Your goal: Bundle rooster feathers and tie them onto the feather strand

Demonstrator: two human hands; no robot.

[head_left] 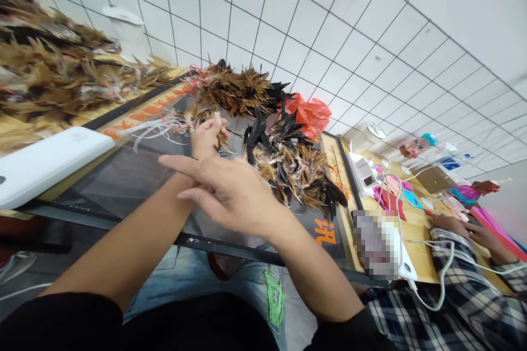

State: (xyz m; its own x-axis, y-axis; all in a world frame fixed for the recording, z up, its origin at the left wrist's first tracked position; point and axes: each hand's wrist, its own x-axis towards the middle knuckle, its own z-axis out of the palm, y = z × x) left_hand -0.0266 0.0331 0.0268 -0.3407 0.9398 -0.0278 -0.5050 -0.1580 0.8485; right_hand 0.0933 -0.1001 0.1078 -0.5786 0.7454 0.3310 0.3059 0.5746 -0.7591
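Note:
My left hand (209, 137) is closed on a small bunch of brown feathers (222, 140) with white string trailing from it, above the dark glass table top (123, 181). In front of that hand my right hand (224, 189) is open, its fingers stretched out to the left and holding nothing. Right of both hands lies a heap of brown and black feathers (292, 164). A second feather heap (239, 90) sits behind it, next to a red plastic bag (310, 112).
Bundled feathers (53, 71) are stacked on the wooden surface at left, beside a white flat device (45, 162). At right another person in a plaid sleeve (461, 296) works at a table with coloured paper pieces (395, 194) and white cables (436, 263).

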